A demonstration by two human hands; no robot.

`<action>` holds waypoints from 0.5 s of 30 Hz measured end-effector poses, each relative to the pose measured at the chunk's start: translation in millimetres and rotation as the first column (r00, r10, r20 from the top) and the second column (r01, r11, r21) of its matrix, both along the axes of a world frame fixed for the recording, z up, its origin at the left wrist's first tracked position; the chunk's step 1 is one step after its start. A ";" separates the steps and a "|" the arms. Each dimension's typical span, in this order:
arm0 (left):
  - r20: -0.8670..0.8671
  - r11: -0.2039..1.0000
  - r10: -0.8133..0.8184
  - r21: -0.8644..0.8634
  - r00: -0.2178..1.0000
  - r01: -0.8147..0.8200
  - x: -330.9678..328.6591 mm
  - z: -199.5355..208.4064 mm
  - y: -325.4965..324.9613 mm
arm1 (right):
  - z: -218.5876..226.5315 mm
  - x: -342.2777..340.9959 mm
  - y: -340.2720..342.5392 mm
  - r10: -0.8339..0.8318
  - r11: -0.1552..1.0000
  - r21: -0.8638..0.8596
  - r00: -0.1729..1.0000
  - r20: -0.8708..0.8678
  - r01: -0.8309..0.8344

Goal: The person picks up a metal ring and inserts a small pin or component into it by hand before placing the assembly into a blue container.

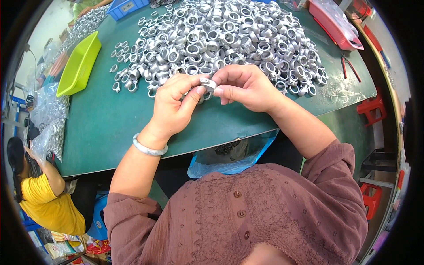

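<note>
A small silvery metal ring (210, 85) is pinched between two bare hands above the near edge of a heaped pile of similar rings (229, 37) on a green desk (106, 137). The left hand (176, 102) has thumb and forefinger closed about the ring's lugged end; the right hand's (249, 88) grip meets the opposite side, thumb below and fingers above. Whether the lug holds a screw is too small to tell. The piece looks light and stiff, unlikely to bend or break under finger pressure, though its smooth curve could slip or roll; the flat band beside the lug would seem the surest hold. Beyond, at left, sits a lime-green tray (81, 66); at far right, a red tray (329, 22) and a red-handled tool (351, 69). At lower left, a co-worker in yellow (51, 205) handles a clear plastic bag (43, 145).
</note>
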State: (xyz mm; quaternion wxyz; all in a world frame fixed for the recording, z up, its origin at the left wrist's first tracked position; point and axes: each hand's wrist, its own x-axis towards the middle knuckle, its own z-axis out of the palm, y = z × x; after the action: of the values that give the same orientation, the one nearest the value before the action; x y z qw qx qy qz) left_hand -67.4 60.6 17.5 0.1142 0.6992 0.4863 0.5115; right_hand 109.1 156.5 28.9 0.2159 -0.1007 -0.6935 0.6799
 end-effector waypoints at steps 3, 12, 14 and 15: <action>-0.013 1.000 -0.020 0.023 1.000 0.020 1.9 4.6 -1.8 | -6.5 -1.7 -0.8 -0.017 1.000 0.003 0.999 -0.044 0.017; -0.028 0.998 -0.056 0.028 0.998 0.056 -0.1 4.1 -0.8 | -8.7 -2.4 -0.1 -0.093 0.896 0.421 0.988 -0.127 0.139; -0.011 0.998 -0.055 0.018 0.998 0.055 0.2 3.4 -0.4 | -8.4 -1.7 -2.1 -0.102 0.925 0.356 0.990 -0.098 0.131; 0.012 0.998 -0.056 0.024 0.998 0.056 0.6 3.5 -1.0 | -8.4 -1.6 -2.7 -0.107 0.950 0.289 0.992 -0.069 0.123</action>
State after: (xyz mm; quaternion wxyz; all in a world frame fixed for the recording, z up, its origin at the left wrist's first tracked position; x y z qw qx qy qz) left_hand -66.8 59.7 20.9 0.1232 0.7107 0.4596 0.5181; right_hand 107.5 153.8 20.5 0.2857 -0.0900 -0.7734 0.5586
